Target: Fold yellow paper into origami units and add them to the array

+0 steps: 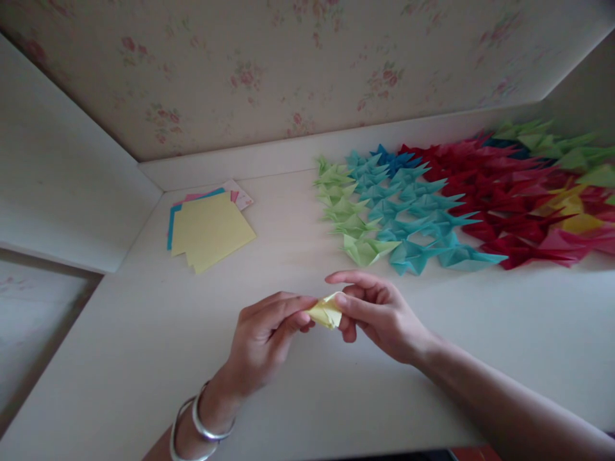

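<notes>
A small piece of folded yellow paper [327, 312] is held between both hands, above the white table near its front. My left hand [269, 330] pinches its left end between thumb and fingers. On the right end, my right hand [377, 314] grips it with the thumb on top and fingers beneath; its index finger stretches out above the paper. Parts of the folds are covered by the fingertips. Two silver bangles [204, 422] circle my left wrist.
Yellow paper sheets [214, 227] lie over blue and pink ones at the back left. Rows of folded paper figures in light green [368, 250], turquoise [413, 256] and red [509, 246] cover the back right. A flowered wall [245, 77] and white panel [67, 160] border the table [144, 358].
</notes>
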Available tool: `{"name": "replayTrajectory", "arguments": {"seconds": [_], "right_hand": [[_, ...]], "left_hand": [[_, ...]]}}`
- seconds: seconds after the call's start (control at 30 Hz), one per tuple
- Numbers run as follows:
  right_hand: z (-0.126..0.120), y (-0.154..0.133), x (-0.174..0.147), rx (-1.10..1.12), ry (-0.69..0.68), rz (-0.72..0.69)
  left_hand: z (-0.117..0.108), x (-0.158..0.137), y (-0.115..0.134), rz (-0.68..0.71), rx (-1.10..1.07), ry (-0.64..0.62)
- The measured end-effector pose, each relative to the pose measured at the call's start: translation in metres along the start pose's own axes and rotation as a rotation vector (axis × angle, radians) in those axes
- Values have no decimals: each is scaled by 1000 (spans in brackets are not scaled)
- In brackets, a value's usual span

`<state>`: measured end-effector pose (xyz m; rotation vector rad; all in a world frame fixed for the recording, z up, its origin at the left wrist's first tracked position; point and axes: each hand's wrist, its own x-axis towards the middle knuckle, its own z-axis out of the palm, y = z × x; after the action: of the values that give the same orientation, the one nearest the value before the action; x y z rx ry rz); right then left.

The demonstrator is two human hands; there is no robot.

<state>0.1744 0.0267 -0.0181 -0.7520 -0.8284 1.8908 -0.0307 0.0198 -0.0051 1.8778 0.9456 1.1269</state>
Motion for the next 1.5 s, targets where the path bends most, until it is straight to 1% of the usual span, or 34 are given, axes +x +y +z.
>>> {"name": "replayTrajectory", "arguments": {"seconds": [0.1,0.17,0.27,0.4,0.5,0.6,0.67,0.77,0.9,1.0,1.07,1.23,1.4,1.5], "right_hand": [[3,-1,-2,-68,-38,-33],[4,-1,-3,-129,-18,-46],[3,-2,-1,-151,8,-54],[1,-2,2,-46,-6,-2],[1,-1,3,23,9,26],[2,1,1,-5,-17,28],[4,2,-1,-77,-22,-7],[6,4,-2,-199,-5,-105],[6,7,-2,-446,-1,-275],[5,6,-2,-665,14,-441],[6,5,-2,-753,37,-509],[7,7,-3,-849,83,-519],[5,7,-2,-958,-1,-542],[4,6,-2,-1022,-9,-521]], "left_hand": [[0,0,5,-157,-4,43],[1,1,8,-262,-31,43],[4,2,11,-341,-91,30],[7,1,10,-337,-73,-1],[8,-2,7,-274,45,-16],[9,-4,6,-220,131,-2],[9,-3,8,-247,104,11],[9,1,13,-303,30,49],[8,3,13,-346,-38,89],[8,3,12,-364,-51,103],[7,3,11,-375,-52,102],[6,2,6,-432,-76,23],[7,3,0,-463,-70,-15],[8,5,1,-445,-52,-48]]}}
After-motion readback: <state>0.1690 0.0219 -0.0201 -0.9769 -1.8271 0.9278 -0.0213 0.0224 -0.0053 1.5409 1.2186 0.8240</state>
